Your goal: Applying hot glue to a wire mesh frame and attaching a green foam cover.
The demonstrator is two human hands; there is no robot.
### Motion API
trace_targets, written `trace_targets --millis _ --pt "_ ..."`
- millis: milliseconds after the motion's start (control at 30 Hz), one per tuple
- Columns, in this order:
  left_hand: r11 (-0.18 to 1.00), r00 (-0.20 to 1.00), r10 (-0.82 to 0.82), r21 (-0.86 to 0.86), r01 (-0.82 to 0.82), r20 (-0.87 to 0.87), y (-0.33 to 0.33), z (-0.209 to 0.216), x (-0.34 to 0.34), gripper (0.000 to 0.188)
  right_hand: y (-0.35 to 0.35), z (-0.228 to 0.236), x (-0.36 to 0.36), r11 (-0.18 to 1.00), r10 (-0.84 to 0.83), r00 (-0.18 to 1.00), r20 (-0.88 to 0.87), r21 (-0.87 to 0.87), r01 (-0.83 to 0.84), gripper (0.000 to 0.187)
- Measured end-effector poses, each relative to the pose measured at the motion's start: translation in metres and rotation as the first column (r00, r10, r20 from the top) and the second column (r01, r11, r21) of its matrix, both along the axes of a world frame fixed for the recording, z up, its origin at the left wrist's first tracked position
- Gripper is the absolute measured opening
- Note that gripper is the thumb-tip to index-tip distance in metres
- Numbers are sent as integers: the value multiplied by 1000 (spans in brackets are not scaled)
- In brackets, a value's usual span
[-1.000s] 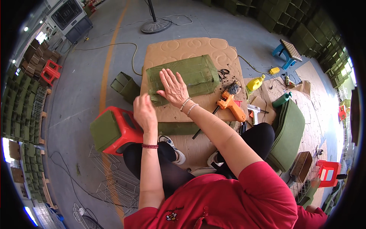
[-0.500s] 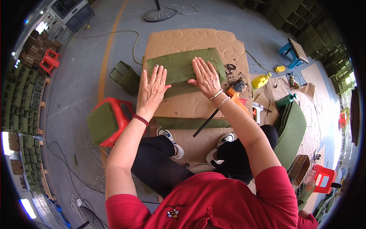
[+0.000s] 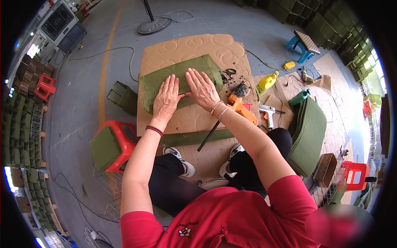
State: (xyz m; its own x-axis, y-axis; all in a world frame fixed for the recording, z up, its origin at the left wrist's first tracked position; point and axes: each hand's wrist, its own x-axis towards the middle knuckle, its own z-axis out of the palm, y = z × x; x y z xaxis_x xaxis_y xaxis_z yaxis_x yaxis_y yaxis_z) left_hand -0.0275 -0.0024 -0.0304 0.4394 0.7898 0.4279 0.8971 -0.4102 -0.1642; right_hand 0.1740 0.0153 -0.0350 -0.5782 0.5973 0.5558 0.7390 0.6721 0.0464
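Note:
A green felt-like box (image 3: 159, 82) lies at a slant on the cardboard-covered work surface (image 3: 165, 49). My left hand (image 3: 166, 98) rests flat on its near side, fingers stretched out. Beside it, my right hand (image 3: 202, 89) presses flat on the box's top, fingers extended, and the two thumbs nearly meet. Neither hand grips anything. To the right of my right hand lies an orange glue gun (image 3: 241, 108) with a black stick (image 3: 209, 136) jutting toward me. Dark scissors (image 3: 228, 72) and black scraps sit by the box's right end.
A white glue gun (image 3: 268, 110), yellow bottle (image 3: 268, 82) and green bottle (image 3: 299, 97) lie at right, near stacked green sheets (image 3: 310, 138). At left stand a red stool (image 3: 122, 142) bearing a green panel (image 3: 103, 149), and an open green box (image 3: 122, 97). Cables cross the floor.
The box has turned, its left end now nearer me. Both hands have come closer together and slid toward its near side. The whole view has shifted slightly.

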Motion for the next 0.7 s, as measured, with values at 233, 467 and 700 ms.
trace_targets --millis 233,467,700 --pt "999 999 5 49 -7 39 -28 24 -44 74 0 8 44 953 -266 883 -387 -246 179 70" --pt "847 377 440 -516 128 815 -51 23 -85 60 12 -26 65 509 -509 105 -854 -397 -764 31" --pt "824 245 505 -546 148 828 -48 12 -87 41 -8 -17 58 531 -529 -6 -849 -326 -782 20"
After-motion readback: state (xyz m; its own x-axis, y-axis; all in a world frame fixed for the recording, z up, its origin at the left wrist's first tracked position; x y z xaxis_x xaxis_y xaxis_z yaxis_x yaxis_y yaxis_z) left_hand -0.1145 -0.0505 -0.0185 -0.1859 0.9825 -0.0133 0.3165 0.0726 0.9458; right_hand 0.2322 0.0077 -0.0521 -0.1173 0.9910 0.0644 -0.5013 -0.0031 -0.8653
